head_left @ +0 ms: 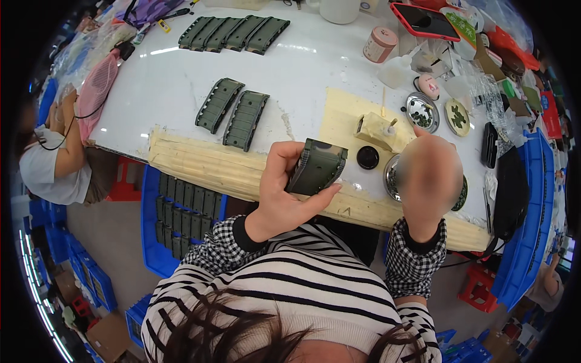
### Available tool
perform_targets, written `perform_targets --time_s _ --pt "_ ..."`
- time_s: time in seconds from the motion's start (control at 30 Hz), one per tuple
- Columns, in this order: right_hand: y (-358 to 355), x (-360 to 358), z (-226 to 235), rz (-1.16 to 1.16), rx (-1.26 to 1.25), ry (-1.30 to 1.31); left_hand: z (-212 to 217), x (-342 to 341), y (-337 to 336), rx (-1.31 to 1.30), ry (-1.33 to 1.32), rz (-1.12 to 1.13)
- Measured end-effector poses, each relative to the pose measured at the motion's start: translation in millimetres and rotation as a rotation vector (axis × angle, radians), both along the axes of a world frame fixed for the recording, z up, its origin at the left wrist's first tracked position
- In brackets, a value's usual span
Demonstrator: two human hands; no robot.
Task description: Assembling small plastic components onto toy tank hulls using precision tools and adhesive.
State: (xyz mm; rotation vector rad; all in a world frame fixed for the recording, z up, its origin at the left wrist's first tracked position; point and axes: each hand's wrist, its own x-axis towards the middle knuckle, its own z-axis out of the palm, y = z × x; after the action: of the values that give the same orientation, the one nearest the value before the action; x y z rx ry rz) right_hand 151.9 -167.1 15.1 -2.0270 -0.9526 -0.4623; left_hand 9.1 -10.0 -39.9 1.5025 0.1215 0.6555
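Note:
My left hand (279, 202) grips a curved, dark green camouflage plastic piece (319, 167) with ribbed side edges, held above the table's front edge. My right hand (431, 181) is raised over a metal dish (391, 178) at the right; a blur hides its fingers and anything in them. Between the hands lies a small round black dish (367, 157). Just beyond it stands a tape-covered block (375, 130) with a whitish nozzle-like top. Two matching green pieces (219, 105) rest left of my left hand, and a row of several more (235, 34) lies farther back.
Another metal dish (422, 111) holds small dark parts, beside a pale lid (457, 117) with green bits. A pink tin (380, 45) and red-cased phone (425, 22) stand behind. Below left, a blue crate (152, 242) holds more green pieces. A person (54, 157) sits at far left.

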Motion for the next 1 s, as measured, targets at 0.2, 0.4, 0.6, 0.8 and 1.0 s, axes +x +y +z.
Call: perform_targets --time_s 0.2,0.4,0.6,0.8,1.0 --pt "-1 -10 2 0.05 0.046 0.015 1 -1 1 0.125 -0.036 -0.009" --pt "1 -23 10 0.103 0.021 0.044 1 -1 0 0.13 -0.026 -0.03" --pt "5 -35 19 0.22 -0.02 0.038 11 2 10 0.172 0.143 0.097" --pt "0 -35 15 0.175 -0.024 0.055 23 10 47 0.987 0.376 0.482" --pt "-9 -35 9 0.155 -0.024 0.064 17 18 58 1.086 0.432 0.581"
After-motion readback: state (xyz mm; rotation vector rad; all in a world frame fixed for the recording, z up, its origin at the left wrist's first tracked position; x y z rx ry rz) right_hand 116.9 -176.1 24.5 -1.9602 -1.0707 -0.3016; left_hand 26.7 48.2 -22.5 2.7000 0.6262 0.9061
